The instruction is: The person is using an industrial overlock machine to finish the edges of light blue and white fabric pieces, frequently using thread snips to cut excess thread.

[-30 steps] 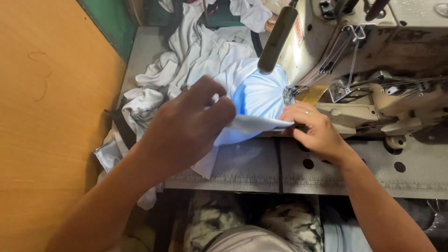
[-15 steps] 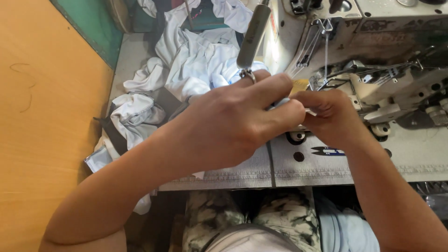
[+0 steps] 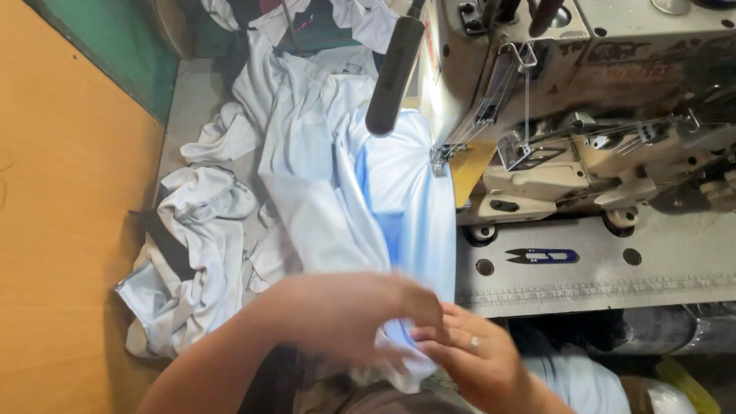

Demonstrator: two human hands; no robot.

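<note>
Both hands have dropped back from the sewing machine (image 3: 583, 115) toward the surface (image 3: 613, 276) edge. The left hand (image 3: 345, 314) and right hand (image 3: 468, 360) pinch soft, pale blue fabric (image 3: 406, 192); blue thread snips (image 3: 544, 255) lie near.

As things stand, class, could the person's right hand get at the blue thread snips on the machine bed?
Probably yes: the right hand grips the light blue fabric, but bare machine bed lies between it and the thread snips, unobstructed.
</note>
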